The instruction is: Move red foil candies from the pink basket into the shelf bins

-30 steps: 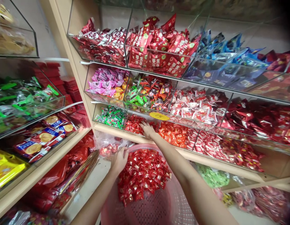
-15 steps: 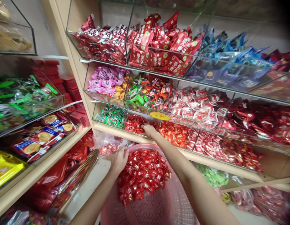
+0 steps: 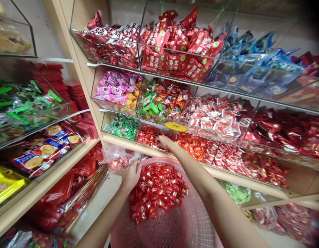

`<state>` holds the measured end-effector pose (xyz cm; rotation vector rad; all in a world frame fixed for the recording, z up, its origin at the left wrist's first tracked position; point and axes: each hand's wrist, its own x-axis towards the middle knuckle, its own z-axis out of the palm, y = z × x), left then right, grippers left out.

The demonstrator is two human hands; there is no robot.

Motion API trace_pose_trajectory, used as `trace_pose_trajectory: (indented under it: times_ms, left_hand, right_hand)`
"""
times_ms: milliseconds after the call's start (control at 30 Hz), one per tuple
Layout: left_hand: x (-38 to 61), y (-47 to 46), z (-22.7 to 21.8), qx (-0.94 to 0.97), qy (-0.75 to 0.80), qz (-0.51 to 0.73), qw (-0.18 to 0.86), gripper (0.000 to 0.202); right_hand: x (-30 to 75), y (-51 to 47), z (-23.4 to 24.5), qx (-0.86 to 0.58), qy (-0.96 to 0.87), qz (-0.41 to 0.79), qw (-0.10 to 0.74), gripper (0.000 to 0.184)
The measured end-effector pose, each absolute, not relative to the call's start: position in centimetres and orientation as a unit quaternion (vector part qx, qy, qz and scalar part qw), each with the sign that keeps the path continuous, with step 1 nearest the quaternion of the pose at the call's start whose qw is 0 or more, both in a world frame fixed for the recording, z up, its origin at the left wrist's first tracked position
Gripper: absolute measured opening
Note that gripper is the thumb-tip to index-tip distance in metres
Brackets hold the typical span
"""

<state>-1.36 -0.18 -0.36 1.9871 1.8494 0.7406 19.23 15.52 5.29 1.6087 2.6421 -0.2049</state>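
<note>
My left hand [image 3: 131, 175] is closed over the left rim of a pink plastic basket [image 3: 200, 213], which has holes in its bottom and wall. A heap of red shiny wrapped candies [image 3: 159, 189] lies in the far part of the basket. Beyond the rim, my right hand [image 3: 164, 141] reaches into a low clear bin of small red wrapped candies [image 3: 148, 134]. Its fingers are curled down among these candies, and the fingertips are partly hidden, so what they hold cannot be made out.
Green-wrapped candies [image 3: 121, 126] and orange-red candies [image 3: 191, 146] fill the neighbouring bins. A yellow price tag [image 3: 176, 126] hangs just above my right hand. Clear shelf bins with red packets [image 3: 174, 62] rise behind. At left, a wooden shelf edge [image 3: 45, 193] runs beside my left arm.
The view has shifted very slightly. My right hand stays in the red candy bin, its fingers a little more curled. My left hand remains on the basket rim.
</note>
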Motion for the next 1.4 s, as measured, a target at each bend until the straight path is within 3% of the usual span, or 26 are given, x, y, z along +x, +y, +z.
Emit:
trace_pose_trajectory:
  times_ms: [133, 433, 700, 1100, 1400]
  left_hand:
    - [-1.4, -0.1, -0.6, 0.697, 0.648, 0.260, 0.165, 0.028]
    - [-1.4, -0.2, -0.5, 0.697, 0.646, 0.263, 0.165, 0.030]
    - [-1.5, -0.3, -0.6, 0.697, 0.641, 0.273, 0.169, 0.029]
    - [-1.4, -0.3, -0.5, 0.699, 0.643, 0.267, 0.167, 0.030]
    - [-1.5, -0.2, -0.6, 0.697, 0.647, 0.258, 0.169, 0.029]
  right_hand:
    - [18.5, 15.0, 6.3, 0.545, 0.837, -0.049, 0.000, 0.023]
    - [16.8, 14.1, 6.1, 0.556, 0.828, -0.052, 0.053, 0.018]
    - [17.1, 13.8, 6.0, 0.577, 0.814, -0.016, 0.061, 0.026]
    - [16.6, 13.3, 6.7, 0.558, 0.826, -0.004, 0.079, 0.022]
    - [18.7, 9.9, 9.2, 0.519, 0.849, -0.037, -0.094, 0.031]
